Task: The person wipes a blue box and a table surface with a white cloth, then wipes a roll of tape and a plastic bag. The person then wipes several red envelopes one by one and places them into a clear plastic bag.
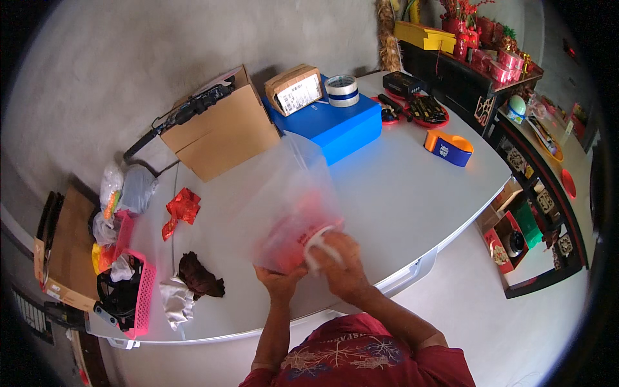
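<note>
Closest to me, the person's left hand (278, 278) pinches the bottom edge of a clear plastic bag (290, 200), fingers closed on the film. The right hand (342, 264) is curled around a white roll (320, 244) pressed against the bag's lower part, where something red (290, 242) shows through (blurred, so I cannot tell what it is). The bag stands up above the near edge of the grey table (400, 193). To the left lie a dark brown scrap (200, 276), a pink basket (138, 290) and crumpled red foil (182, 209). Farther back sit a cardboard box (222, 129), a blue box (335, 122) carrying a tape roll (342, 90), and an orange-and-blue tape dispenser (449, 148).
</note>
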Demonstrator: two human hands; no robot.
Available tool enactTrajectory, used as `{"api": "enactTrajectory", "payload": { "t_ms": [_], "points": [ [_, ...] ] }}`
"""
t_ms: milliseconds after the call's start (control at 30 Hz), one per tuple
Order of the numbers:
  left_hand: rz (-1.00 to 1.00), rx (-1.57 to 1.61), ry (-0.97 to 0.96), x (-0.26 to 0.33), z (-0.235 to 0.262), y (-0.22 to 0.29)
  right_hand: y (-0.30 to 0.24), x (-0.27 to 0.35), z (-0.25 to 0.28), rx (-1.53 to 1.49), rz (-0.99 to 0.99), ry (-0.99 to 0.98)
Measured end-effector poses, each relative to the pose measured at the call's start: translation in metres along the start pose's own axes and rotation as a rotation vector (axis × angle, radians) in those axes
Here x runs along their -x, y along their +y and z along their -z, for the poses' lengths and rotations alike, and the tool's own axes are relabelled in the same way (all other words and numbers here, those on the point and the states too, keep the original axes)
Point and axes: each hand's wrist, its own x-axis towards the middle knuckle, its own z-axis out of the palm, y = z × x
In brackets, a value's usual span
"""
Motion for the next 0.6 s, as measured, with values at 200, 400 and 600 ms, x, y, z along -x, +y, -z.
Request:
{"api": "enactTrajectory", "payload": {
  "t_ms": [200,400,600],
  "points": [
    [-0.059,-0.193,-0.055,-0.001,0.002,-0.001,-0.002,-0.006,0.014,0.095,-0.044,0.162],
    [0.063,0.053,0.114,-0.016,-0.010,0.003,-0.012,0.015,-0.005,0.056,0.134,-0.052],
    [0.174,0.139,0.175,-0.015,-0.006,0.004,0.008,-0.013,0.012,0.164,-0.085,0.170]
  ]
}}
